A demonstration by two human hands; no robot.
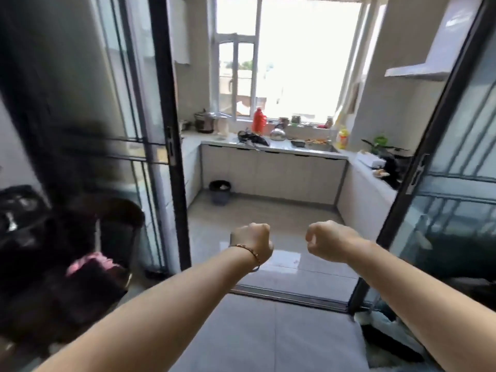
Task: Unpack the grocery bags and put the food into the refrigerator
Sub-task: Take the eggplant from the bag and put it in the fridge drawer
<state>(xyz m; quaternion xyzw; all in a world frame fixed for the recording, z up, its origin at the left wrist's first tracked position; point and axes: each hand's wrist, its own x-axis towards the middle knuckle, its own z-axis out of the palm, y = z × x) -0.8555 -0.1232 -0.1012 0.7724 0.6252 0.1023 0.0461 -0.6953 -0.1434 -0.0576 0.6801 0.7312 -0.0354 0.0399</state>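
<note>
Both my arms reach forward in the doorway of a kitchen. My left hand (252,241), with a thin bracelet on the wrist, is curled into a loose fist and holds nothing. My right hand (326,241) is likewise curled shut and empty, a hand's width to the right of it. A dark bag (253,138) lies on the far counter (281,149) under the window, beside a red bottle (259,121). No refrigerator is in view.
Black-framed sliding glass doors stand at left (166,130) and right (418,167) of the opening, with a floor track (290,296) between. A small bin (220,191) stands on the kitchen floor. Dark bags and a brown bin (118,226) crowd the left. A stove (394,165) sits on the right counter.
</note>
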